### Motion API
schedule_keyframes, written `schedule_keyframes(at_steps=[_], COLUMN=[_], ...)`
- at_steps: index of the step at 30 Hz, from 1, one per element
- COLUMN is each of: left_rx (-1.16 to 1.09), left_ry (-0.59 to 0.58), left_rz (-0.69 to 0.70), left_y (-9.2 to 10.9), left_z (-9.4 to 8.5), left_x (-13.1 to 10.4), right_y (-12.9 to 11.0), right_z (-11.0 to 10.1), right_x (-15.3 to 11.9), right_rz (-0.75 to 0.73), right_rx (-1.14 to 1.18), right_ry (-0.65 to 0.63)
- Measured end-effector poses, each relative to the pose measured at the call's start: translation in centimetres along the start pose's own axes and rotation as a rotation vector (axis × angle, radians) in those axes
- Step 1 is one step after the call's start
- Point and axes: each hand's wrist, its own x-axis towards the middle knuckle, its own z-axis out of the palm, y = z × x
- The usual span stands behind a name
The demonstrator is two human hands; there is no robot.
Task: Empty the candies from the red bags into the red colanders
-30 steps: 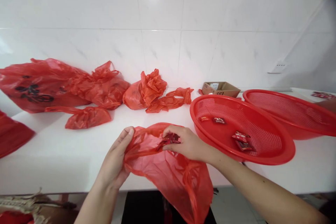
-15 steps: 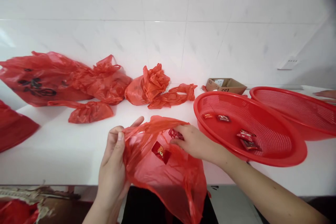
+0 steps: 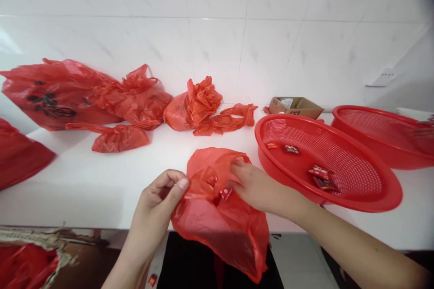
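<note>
My left hand [image 3: 162, 207] pinches the rim of a thin red plastic bag [image 3: 224, 230] between thumb and fingers, at the bag's left side. The bag's mouth gapes toward me over the table's front edge. My right hand [image 3: 254, 185] reaches into the mouth from the right, thumb and fingers apart, some fingertips hidden by the red film. Just below its thumb lies a small red spotted wrapped packet [image 3: 225, 193]. Another red packet [image 3: 213, 181] shows to the left, partly behind the film.
Right of the bag stands a red perforated basket [image 3: 359, 189] with several small packets. Behind it are a second red basket [image 3: 379, 153] with a co-worker's hand [image 3: 425, 131], and a small cardboard box [image 3: 301, 107]. Filled red bags [image 3: 57, 95] line the wall. A carton [image 3: 88, 257] sits low left.
My right hand has let go of the spotted packet inside the bag. My left hand has shifted right and down with the rim, and the bag's mouth is narrower.
</note>
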Motion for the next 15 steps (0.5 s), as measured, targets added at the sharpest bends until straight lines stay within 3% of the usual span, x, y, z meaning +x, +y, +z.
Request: schedule_keyframes(at_steps=[5, 9, 12, 15], left_rx=[-0.269, -0.311, -0.284, -0.220], left_ry=[0.184, 0.241, 0.235, 0.229], left_rz=[-0.025, -0.028, -0.031, -0.004], left_y=[0.7, 0.9, 0.8, 0.5], left_z=[0.8, 1.5, 1.7, 1.4], left_x=[0.0, 0.0, 0.1, 0.3], right_y=[0.3, -0.4, 0.0, 3.7], right_z=[-0.6, -3.5, -7.8, -12.3], right_x=[-3.2, -4.6, -4.3, -3.4], right_rz=[-0.097, -0.123, -0.013, 0.215], right_rx=[-0.132, -0.137, -0.174, -0.337], right_ry=[-0.157, -0.183, 0.013, 0.224])
